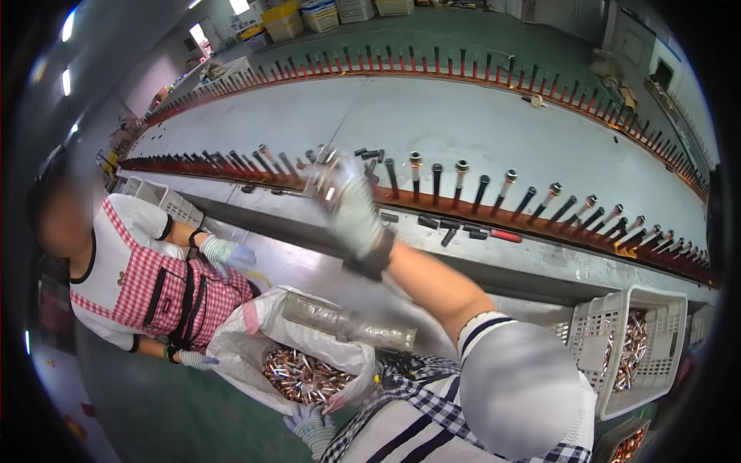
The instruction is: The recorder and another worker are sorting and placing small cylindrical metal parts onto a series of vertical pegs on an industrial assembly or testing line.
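Observation:
My right hand, in a pale glove with a black wristband, reaches to the near row of upright posts. It is smeared by motion, and its fingers close around small shiny metal parts. Several nearby posts are black; some carry silver-and-copper tops. My left hand, also gloved, rests at the near edge of a white sack, fingers apart, with nothing seen in it. Inside the sack lies a heap of small copper and silver pieces.
Loose black tubes and a red tube lie along the bench ledge. A clear wrapped bundle rests across the sack. At right stands a white crate with metal pieces. A co-worker in a checked apron is at left.

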A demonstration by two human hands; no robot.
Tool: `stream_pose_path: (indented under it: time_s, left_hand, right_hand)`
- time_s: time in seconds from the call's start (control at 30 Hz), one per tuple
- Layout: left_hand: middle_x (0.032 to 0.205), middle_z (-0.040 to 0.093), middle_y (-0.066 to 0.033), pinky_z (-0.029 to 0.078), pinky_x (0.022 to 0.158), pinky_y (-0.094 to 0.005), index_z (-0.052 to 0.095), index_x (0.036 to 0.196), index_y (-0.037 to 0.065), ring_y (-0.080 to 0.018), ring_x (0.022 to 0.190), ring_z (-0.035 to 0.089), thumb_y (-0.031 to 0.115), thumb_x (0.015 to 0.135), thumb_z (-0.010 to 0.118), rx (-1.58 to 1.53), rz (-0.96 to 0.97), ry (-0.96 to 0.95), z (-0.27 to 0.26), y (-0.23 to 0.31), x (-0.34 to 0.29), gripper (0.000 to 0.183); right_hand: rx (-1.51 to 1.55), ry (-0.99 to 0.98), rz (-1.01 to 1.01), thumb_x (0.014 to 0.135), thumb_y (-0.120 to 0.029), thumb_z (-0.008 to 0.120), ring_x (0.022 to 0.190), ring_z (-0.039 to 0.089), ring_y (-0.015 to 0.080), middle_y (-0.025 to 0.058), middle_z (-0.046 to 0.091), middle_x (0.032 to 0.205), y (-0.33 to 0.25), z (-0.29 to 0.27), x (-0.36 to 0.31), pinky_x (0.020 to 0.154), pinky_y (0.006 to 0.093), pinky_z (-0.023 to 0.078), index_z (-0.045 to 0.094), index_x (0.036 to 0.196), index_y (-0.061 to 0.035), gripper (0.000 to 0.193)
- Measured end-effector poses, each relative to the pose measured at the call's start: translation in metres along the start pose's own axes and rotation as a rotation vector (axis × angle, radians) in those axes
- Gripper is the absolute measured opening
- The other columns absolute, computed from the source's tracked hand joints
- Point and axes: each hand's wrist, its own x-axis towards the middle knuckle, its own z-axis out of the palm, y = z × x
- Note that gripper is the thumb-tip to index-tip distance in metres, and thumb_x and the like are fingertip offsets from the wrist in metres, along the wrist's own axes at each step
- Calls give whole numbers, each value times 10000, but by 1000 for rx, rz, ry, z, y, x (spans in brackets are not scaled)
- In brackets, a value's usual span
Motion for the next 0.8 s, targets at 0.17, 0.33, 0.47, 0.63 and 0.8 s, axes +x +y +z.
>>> stream_pose_path:
  time_s: [0.17,0.33,0.47,0.63,0.8]
  left_hand:
    - [984,600,42,134,1028,-650,655,828,189,-308,1219,369,287,600,673,-12,-41,21,10,-4,-2,249]
    - [1003,608,47,118,1047,-634,661,830,204,-295,1199,402,304,589,668,-54,69,52,17,-12,-10,261]
    - [989,615,61,114,1043,-638,653,853,203,-292,1196,409,301,598,672,-49,113,87,19,-19,-18,274]
    - [992,620,61,116,1036,-644,662,866,213,-270,1196,414,293,613,672,-122,97,-31,13,-18,-9,265]
    - [994,614,44,136,1039,-629,669,861,199,-272,1177,426,305,633,642,-98,75,48,17,-12,-14,254]
  right_hand:
    - [-1009,-700,-162,832,-129,598,1108,529,254,186,491,1225,81,-10,-147,934,361,436,500,1230,-49,418]
    - [-1366,-124,-132,736,-173,645,1284,316,372,238,367,1333,55,-84,-148,1081,408,253,294,1363,16,742]
    - [-1195,551,-555,816,-162,585,1281,306,391,263,326,1358,7,-101,-44,1076,410,236,280,1361,9,648]
    - [-940,526,-293,848,-113,580,968,574,259,149,594,1057,-20,-95,42,842,342,449,509,1176,-3,353]
    - [-734,164,-653,860,20,545,902,535,123,40,579,1028,-38,-37,16,828,251,432,538,1155,-60,306]
